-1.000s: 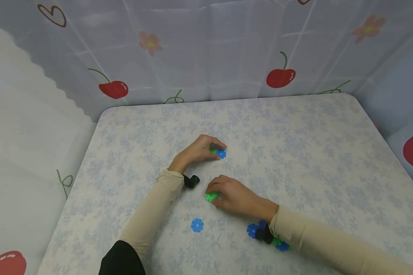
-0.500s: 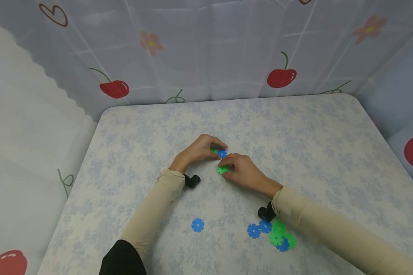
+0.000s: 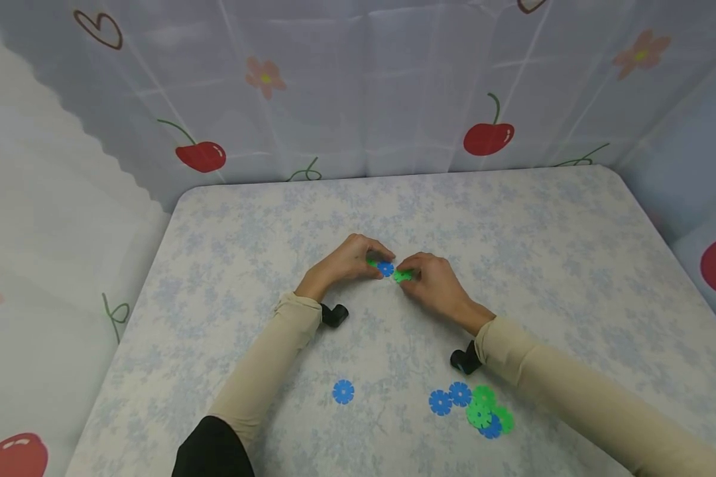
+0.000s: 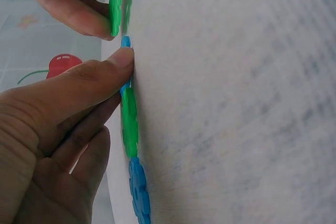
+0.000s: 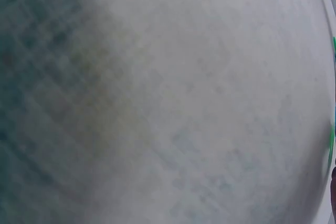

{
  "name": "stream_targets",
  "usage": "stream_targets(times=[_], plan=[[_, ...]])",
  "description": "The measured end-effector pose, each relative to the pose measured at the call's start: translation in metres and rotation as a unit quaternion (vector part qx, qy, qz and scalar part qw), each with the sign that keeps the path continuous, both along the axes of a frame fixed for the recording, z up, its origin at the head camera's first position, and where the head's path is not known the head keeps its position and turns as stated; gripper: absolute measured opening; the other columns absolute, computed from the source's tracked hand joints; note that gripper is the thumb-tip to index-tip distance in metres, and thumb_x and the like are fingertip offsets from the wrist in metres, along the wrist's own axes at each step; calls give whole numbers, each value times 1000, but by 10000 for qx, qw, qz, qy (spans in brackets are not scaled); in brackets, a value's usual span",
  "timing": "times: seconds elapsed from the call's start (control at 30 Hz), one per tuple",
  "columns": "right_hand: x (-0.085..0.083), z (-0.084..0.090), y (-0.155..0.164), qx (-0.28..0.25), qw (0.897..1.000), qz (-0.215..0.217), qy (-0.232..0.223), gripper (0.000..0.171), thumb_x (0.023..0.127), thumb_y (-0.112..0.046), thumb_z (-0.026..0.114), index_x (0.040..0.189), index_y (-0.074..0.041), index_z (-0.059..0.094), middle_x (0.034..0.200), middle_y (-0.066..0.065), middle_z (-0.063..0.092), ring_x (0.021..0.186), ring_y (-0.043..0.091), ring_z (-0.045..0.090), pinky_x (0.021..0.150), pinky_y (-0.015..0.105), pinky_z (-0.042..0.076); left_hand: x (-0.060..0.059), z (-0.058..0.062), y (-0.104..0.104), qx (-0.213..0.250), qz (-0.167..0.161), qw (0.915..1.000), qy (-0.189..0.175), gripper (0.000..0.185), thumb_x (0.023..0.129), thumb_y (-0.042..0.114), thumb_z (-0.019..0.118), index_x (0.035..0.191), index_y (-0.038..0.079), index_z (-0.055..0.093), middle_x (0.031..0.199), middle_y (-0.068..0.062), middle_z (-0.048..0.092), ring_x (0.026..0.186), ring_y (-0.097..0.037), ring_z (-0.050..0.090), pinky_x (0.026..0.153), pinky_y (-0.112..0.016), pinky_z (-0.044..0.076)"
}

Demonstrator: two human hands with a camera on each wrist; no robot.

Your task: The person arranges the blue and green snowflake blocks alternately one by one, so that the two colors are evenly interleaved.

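Where the two hands meet near the middle of the floral-patterned worktop (image 3: 513, 265), a small chain of flat plastic snowflake-shaped discs lies on the cloth: a blue snowflake disc (image 3: 385, 268) with a green snowflake disc (image 3: 371, 262) joined just left of it. The left hand (image 3: 346, 260) has its fingers (image 4: 79, 85) curled over this pair, thumb tip pressed on the blue disc's edge, as the left wrist view shows. Touching the blue disc on its right side is a second green snowflake disc (image 3: 402, 275), pinched between the curled fingers of the right hand (image 3: 432, 283). The right wrist view shows only blurred cloth, with a sliver of green at its right edge. Nearer the person than the blue disc, a lone blue snowflake disc (image 3: 343, 391) lies flat by itself, and further to its right is a loose cluster of blue and green snowflake discs (image 3: 474, 409), some overlapping. Black wrist cameras (image 3: 334, 314) sit at the cuffs of both beige sleeves. Beyond the blue disc, behind the far edge of the worktop, hangs a pale curtain printed with red cherries (image 3: 488, 137), flowers and hearts.
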State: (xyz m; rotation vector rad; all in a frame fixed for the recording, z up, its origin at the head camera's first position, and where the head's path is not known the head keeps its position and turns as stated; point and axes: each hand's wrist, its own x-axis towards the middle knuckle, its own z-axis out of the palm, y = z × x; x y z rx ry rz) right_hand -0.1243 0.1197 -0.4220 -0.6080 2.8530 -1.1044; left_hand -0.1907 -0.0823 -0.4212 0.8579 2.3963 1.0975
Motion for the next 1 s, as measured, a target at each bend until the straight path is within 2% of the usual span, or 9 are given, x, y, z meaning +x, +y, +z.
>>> stream_targets(times=[0.23, 0.57, 1.0], plan=[[-5, -2, 1, -60, 9997, -250, 5, 19, 78, -11, 68, 97, -6, 69, 104, 6, 63, 86, 21, 60, 70, 34, 51, 0, -2, 0, 43, -7, 10000, 65, 38, 69, 7, 77, 106, 9, 68, 104, 0, 68, 97, -10, 62, 81, -20, 49], [-7, -4, -2, -123, 9994, -299, 79, 18, 78, -11, 68, 96, -6, 70, 103, 7, 64, 86, 21, 61, 70, 34, 51, -1, -2, -1, -57, -10, 9999, 149, 38, 69, 10, 77, 105, 11, 68, 104, 1, 68, 96, -8, 62, 81, -19, 49], [-9, -6, -5, -73, 9989, -460, -53, 19, 78, -12, 68, 96, -7, 70, 102, 6, 64, 84, 19, 60, 70, 34, 51, -1, -1, 0, -126, 63, 9999, 69, 37, 69, 9, 77, 105, 11, 69, 104, 1, 67, 95, -9, 62, 79, -18, 49]])
